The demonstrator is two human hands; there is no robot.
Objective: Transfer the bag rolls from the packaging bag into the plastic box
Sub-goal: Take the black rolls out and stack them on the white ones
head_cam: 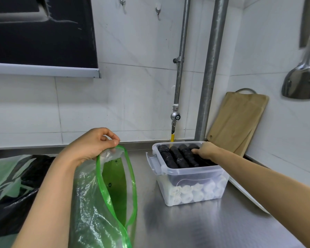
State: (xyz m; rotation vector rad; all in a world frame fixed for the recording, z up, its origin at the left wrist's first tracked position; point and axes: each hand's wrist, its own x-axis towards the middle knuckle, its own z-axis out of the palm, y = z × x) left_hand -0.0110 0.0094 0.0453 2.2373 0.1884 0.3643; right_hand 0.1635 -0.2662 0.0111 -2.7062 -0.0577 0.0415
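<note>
your right hand [205,150] rests on the black bag rolls [179,155] atop the plastic box [195,178] at 2 o'clock, its grip hidden, cannot tell. left hand [91,145] pinches the packaging bag [104,199] rim. seat each roll flat, parallel to its neighbours.

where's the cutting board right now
In the head view the cutting board stands at the right, leaning against the wall in the corner, just behind the plastic box and right of the thick pipe.
</note>
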